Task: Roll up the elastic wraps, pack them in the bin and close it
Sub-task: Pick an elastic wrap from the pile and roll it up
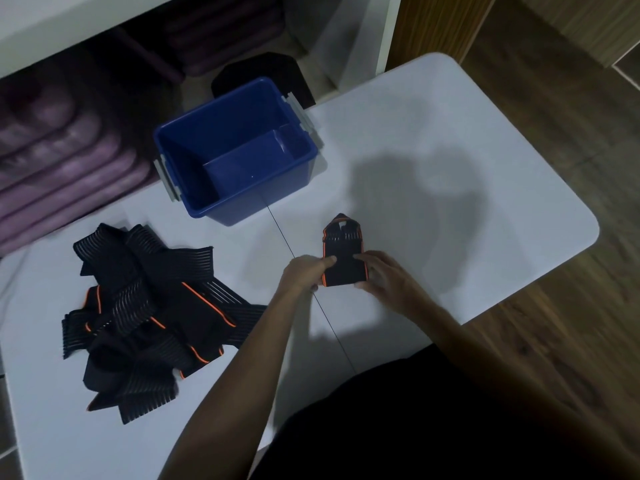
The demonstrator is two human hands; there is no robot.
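Observation:
A black elastic wrap with orange edging point(343, 252) lies on the white table point(450, 188), its near end rolled up between my hands. My left hand point(303, 273) grips the roll's left end, thumb on top. My right hand point(384, 271) grips its right end. The wrap's loose tail points away from me toward the bin. The blue bin point(194, 188) stands open and empty at the table's far edge, with grey latches on both short sides. A tangled pile of black wraps with orange trim point(152, 317) lies on the table to my left.
A black lid-like object point(249, 72) sits behind the bin on the floor or a shelf. Folded purple mats point(59, 161) are stacked on a low shelf at far left. Wooden floor point(554, 133) lies to the right of the table.

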